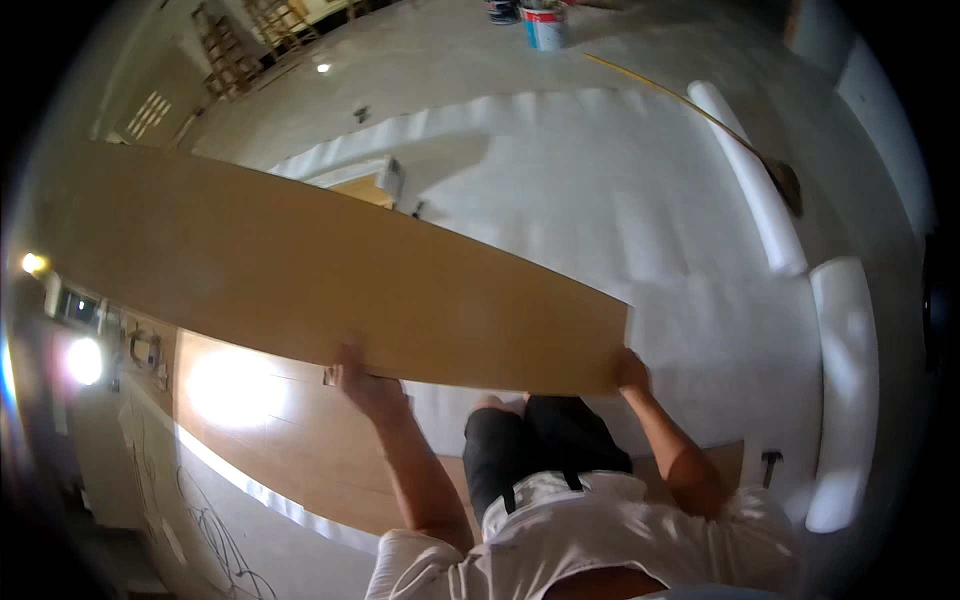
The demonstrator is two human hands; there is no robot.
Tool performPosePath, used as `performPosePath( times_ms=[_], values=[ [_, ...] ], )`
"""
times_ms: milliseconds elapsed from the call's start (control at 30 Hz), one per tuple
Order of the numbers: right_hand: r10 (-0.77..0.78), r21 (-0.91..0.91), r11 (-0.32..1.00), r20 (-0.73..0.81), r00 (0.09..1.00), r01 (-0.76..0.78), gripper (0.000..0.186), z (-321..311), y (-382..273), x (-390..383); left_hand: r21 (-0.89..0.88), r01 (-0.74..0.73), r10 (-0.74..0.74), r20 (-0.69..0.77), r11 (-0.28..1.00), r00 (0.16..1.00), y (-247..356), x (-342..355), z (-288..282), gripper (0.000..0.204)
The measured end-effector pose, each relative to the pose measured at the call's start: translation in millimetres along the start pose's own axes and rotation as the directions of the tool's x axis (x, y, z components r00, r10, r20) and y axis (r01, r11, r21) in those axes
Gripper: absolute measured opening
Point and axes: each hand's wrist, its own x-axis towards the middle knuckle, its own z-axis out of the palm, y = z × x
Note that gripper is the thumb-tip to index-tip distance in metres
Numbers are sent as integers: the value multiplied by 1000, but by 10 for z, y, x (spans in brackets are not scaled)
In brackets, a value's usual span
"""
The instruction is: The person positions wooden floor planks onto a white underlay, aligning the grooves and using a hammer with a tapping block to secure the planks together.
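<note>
A long, wide light-brown floor plank [330,270] is held up in front of me, stretching from the far left to just right of my knees. My left hand [368,388] grips its near long edge, with part of the fingers hidden by the board. At its right end, my right hand [631,373] is closed around the corner. Below the plank, laid brown flooring [270,440] with a bright light reflection runs along the near left side. White underlay sheet [570,150] covers the floor beyond the plank.
Two white rolls [842,390] lie along the right, with a yellow-handled broom [700,105] across the farther one. A hammer [770,464] is at the near right. An open box [390,180] shows behind the plank. Buckets [544,30] and ladders [225,55] stand far off; cables [222,545] lie near left.
</note>
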Motion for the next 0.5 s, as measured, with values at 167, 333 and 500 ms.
performPosePath(
  times_ms=[167, 333, 500],
  values=[
    [-298, 330, 913, 134, 945, 241, 45, -19, -360, -480, 140, -304, 305, 16, 942, 952, 798, -779, 828, 34],
    [-434, 555, 757, 34, 900, 344, 39, -1309, -316, -1402, 590, -500, 536, 132, 634, 834, 1073, -1396, 1145, 37],
    [-311, 551, 702, -332, 891, 451, 46, -3097, -372, -1667, 640, -692, 591, 430, 333, 682, 842, -1404, 1033, 37]
  ],
)
